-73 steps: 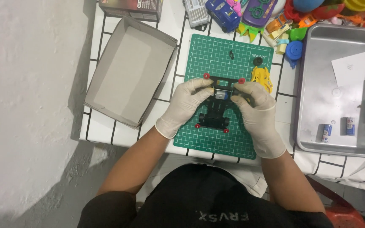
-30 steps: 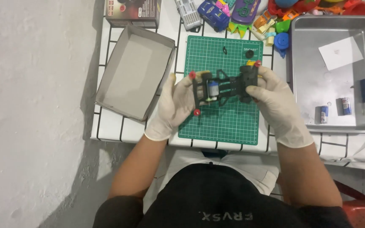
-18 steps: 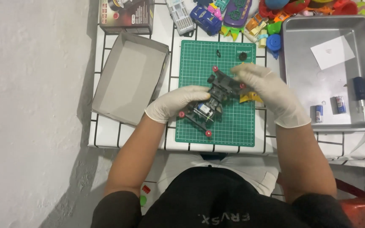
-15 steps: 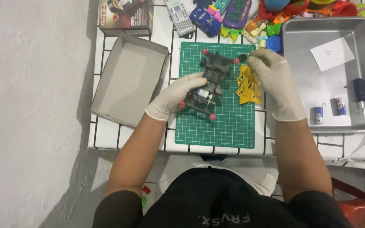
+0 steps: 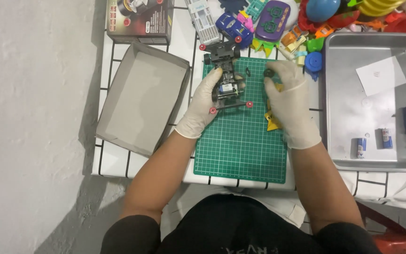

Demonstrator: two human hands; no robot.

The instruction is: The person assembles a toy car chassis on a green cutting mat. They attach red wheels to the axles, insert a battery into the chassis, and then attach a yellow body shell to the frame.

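My left hand (image 5: 203, 106) has its gloved fingers (image 5: 214, 77) wrapped around the little black toy car chassis (image 5: 226, 77), holding it at the top end of the green cutting mat (image 5: 240, 146). My right hand (image 5: 290, 106) sits just beside it, fingers curled down onto a small black part (image 5: 267, 73) at the mat's top right; can't tell if I'm actually pinching it. A yellow piece (image 5: 272, 123) pokes out under that palm. Grey cardboard box (image 5: 142, 96) to the left, metal tray (image 5: 348, 136) on the right, pile of toys (image 5: 278, 21) along the back of the tabletop (image 5: 118, 157).
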